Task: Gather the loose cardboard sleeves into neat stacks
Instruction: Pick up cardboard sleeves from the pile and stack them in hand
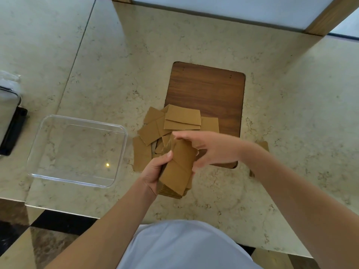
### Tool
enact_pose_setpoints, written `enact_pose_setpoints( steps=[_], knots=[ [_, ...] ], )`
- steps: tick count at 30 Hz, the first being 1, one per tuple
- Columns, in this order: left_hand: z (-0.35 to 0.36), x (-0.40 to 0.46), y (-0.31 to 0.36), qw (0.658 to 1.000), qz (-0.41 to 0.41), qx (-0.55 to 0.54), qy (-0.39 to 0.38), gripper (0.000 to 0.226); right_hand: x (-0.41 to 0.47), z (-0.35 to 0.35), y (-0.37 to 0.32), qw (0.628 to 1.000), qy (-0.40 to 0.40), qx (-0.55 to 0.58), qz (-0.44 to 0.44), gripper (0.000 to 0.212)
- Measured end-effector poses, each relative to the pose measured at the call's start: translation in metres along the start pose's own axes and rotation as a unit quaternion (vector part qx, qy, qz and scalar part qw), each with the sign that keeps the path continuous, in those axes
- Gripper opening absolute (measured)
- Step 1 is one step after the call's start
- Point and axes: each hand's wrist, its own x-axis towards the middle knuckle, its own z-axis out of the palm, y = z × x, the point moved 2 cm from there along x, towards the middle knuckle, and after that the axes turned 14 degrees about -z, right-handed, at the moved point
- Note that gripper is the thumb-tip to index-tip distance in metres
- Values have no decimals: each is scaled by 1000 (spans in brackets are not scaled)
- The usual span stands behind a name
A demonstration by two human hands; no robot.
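Both hands (153, 171) (213, 148) around sleeve stack (177, 171)

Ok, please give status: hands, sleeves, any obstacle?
Left hand grips sleeve stack. Right hand on stack top. Loose sleeves still scattered over wooden board. Nothing blocking.

A beige marble counter (194, 47) with faint grey veining carries everything. A dark wooden board (209, 94) with rounded corners lies flat on it at centre. A scatter of loose cardboard sleeves (155, 129) lies overlapping across the board's near left corner and spills onto the stone. To the left, just beside that scatter, sits a clear plastic container (77, 150) with rounded corners. At the far left edge a dark-based appliance (10, 121) is only partly in view. Another sleeve (263, 145) lies right of the board, mostly hidden.
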Motion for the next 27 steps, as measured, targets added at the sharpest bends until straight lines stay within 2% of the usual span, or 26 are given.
enact_pose_setpoints(
  steps=[2, 4, 5, 7, 10, 13, 20, 25, 27],
  knots=[
    [-3, 0, 1, 999, 26, -12, -24, 93, 13, -21, 16, 998, 48, 12, 28, 94],
    [-5, -3, 3, 996, 52, -31, -69, 90, 30, -39, 35, 983, 150, -55, 88, 88],
    [-6, -4, 3, 995, 50, -40, -83, 88, 39, -43, 44, 972, 173, -104, 121, 89],
    [-10, -7, 4, 993, 44, -41, -101, 86, 57, -43, 57, 955, 153, -191, 165, 93],
    [-14, -11, 6, 993, 43, -49, -102, 84, 76, -40, 67, 939, 148, -261, 170, 90],
    [-15, -12, 11, 994, 51, -64, -69, 80, 80, -41, 68, 926, 161, -298, 166, 81],
    [-12, -8, 22, 993, 75, -77, 56, 89, 52, -31, 60, 888, 176, -408, 121, 69],
    [-6, -6, 25, 981, 95, -115, 121, 77, 30, -17, 64, 895, 231, -356, 135, 36],
    [-4, -6, 24, 979, 104, -111, 133, 78, 23, -9, 68, 904, 249, -314, 147, 38]
  ],
)
